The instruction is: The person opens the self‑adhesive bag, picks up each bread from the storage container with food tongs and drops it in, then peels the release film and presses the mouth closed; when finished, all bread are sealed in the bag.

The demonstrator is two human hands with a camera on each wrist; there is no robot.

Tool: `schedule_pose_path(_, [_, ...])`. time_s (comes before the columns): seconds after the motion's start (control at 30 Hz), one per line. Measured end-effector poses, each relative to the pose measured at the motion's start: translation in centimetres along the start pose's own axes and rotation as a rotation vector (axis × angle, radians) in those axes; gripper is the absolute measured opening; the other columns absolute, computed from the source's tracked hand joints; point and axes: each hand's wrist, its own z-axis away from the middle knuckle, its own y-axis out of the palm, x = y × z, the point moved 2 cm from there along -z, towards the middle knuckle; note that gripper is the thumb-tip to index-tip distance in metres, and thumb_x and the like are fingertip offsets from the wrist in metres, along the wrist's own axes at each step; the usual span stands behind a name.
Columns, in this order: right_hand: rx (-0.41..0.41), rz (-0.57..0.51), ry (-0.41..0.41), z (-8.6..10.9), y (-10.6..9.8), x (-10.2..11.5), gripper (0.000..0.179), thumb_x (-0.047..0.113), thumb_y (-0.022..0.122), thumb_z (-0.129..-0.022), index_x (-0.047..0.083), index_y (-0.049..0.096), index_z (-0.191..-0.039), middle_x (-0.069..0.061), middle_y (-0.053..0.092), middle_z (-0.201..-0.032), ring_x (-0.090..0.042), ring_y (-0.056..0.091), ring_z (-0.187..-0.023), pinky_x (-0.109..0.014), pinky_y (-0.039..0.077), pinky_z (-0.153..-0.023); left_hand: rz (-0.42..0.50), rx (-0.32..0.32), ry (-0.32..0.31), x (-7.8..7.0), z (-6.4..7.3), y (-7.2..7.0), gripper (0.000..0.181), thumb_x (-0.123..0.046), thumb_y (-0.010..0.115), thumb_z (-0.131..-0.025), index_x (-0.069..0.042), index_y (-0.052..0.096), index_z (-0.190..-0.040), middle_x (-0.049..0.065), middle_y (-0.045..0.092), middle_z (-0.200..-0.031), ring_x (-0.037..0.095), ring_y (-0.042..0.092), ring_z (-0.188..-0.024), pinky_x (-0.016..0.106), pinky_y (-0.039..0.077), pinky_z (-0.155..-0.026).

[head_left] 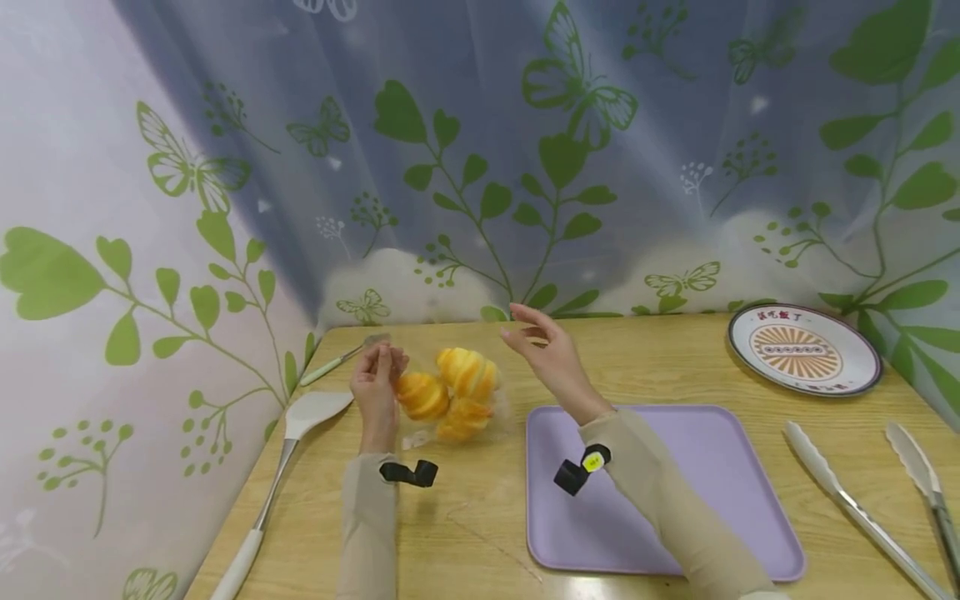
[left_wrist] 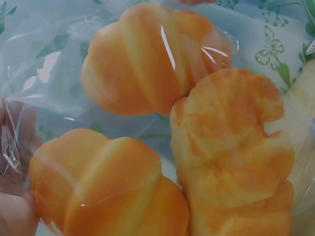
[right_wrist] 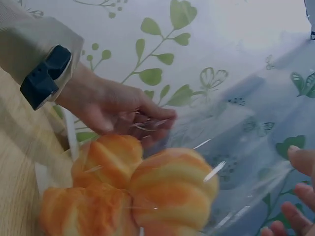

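Note:
A clear plastic bag (left_wrist: 44, 64) holds three bread rolls: two rounded, ridged ones (head_left: 423, 396) (head_left: 468, 372) and a longer, lumpier roll (left_wrist: 231, 162). My left hand (head_left: 375, 379) pinches the bag's film at its left side, as the right wrist view also shows. Over to the right, my right hand (head_left: 555, 362) is raised above the table with its fingers spread apart and nothing between them. In the right wrist view those fingers (right_wrist: 300, 162) appear at the right edge, close beside the bag's film.
A purple tray (head_left: 720, 492) lies under my right forearm. An oval plate (head_left: 802, 350) stands at the back right, with metal tongs (head_left: 862, 508) in front. Along the left edge lie a white-headed spatula (head_left: 318, 412) and a smaller utensil with a pale green handle (head_left: 322, 371).

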Motion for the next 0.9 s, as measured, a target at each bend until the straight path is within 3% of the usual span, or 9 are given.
schedule_pose_path(0.07, [-0.026, -0.003, -0.027, -0.6, 0.5, 0.0, 0.038, 0.021, 0.067, -0.094, 0.008, 0.061, -0.129, -0.009, 0.061, -0.133, -0.016, 0.055, -0.108, -0.026, 0.046, -0.090, 0.019, 0.043, -0.002, 0.0, 0.1, 0.2, 0.010, -0.018, 0.063, -0.094, -0.011, 0.070, -0.091, -0.004, 0.072, -0.077, 0.008, 0.067, -0.070, 0.020, 0.057, -0.073])
schedule_pose_path(0.2, [-0.079, -0.016, -0.067, -1.1, 1.1, -0.4, 0.027, 0.019, 0.064, -0.095, 0.000, 0.068, -0.114, -0.010, 0.069, -0.107, -0.008, 0.058, -0.090, -0.020, 0.046, -0.077, 0.043, 0.124, -0.033, -0.2, 0.2, 0.3, 0.012, -0.015, 0.059, -0.098, -0.014, 0.071, -0.099, -0.003, 0.074, -0.084, 0.009, 0.070, -0.078, 0.022, 0.057, -0.079])
schedule_pose_path(0.3, [-0.083, -0.062, -0.072, -1.2, 1.0, -0.6, 0.025, 0.015, 0.064, -0.096, -0.004, 0.067, -0.111, -0.006, 0.069, -0.097, -0.007, 0.059, -0.082, -0.018, 0.048, -0.074, 0.058, 0.164, -0.031, -1.0, 0.0, 0.1, 0.016, -0.013, 0.055, -0.100, -0.015, 0.071, -0.106, -0.002, 0.075, -0.092, 0.011, 0.070, -0.086, 0.025, 0.057, -0.083])
schedule_pose_path(0.43, [-0.046, -0.122, -0.044, -1.2, 0.7, -0.9, 0.025, 0.013, 0.064, -0.095, -0.006, 0.066, -0.112, 0.004, 0.070, -0.093, -0.006, 0.062, -0.081, -0.018, 0.054, -0.077, -0.011, 0.203, 0.006, -2.4, -1.0, -0.1, 0.016, -0.010, 0.056, -0.099, -0.012, 0.071, -0.104, -0.002, 0.075, -0.096, 0.011, 0.071, -0.090, 0.025, 0.057, -0.085])
schedule_pose_path(0.53, [-0.026, -0.164, -0.018, -1.3, 0.2, -1.3, 0.026, 0.011, 0.065, -0.094, -0.007, 0.066, -0.112, 0.011, 0.070, -0.088, -0.006, 0.063, -0.077, -0.019, 0.056, -0.076, -0.080, 0.216, -0.011, -3.1, -1.7, -0.4, 0.017, -0.005, 0.057, -0.098, -0.011, 0.072, -0.095, -0.002, 0.076, -0.091, 0.010, 0.073, -0.085, 0.024, 0.058, -0.084])
schedule_pose_path(0.73, [0.019, -0.275, -0.016, -2.0, -0.8, -2.4, 0.017, 0.006, 0.065, -0.093, -0.002, 0.071, -0.107, 0.013, 0.073, -0.086, -0.003, 0.064, -0.071, -0.019, 0.057, -0.073, -0.056, 0.231, -0.088, -3.6, -2.1, -0.8, 0.026, 0.002, 0.053, -0.098, -0.011, 0.074, -0.090, 0.000, 0.076, -0.083, 0.010, 0.072, -0.076, 0.023, 0.059, -0.078])
schedule_pose_path(0.9, [0.080, -0.295, -0.055, -2.5, -1.5, -2.5, 0.029, 0.005, 0.063, -0.094, -0.011, 0.063, -0.118, 0.015, 0.073, -0.090, -0.002, 0.065, -0.074, -0.019, 0.057, -0.074, -0.088, 0.268, -0.092, -3.7, -2.4, -0.6, 0.018, -0.008, 0.058, -0.098, -0.014, 0.074, -0.092, -0.002, 0.076, -0.084, 0.010, 0.073, -0.078, 0.023, 0.058, -0.080])
